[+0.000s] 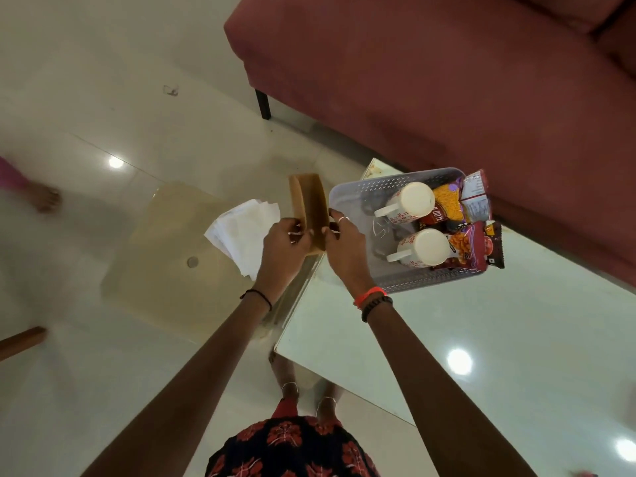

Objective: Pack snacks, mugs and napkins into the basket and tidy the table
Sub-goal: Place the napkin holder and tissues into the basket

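Observation:
A grey perforated basket stands on the glass table and holds two white mugs lying on their sides and several snack packets. Left of the basket, both hands grip a brown wooden napkin holder held above the table's left edge. My left hand pinches its left side. My right hand pinches its right side, close to the basket's near left corner. A stack of white napkins shows beyond my left hand; whether it is held or lying on something I cannot tell.
A maroon sofa runs along the far side behind the basket. A beige low stool or mat sits on the tiled floor to the left. Another person's foot is at the left edge. My own feet stand by the table.

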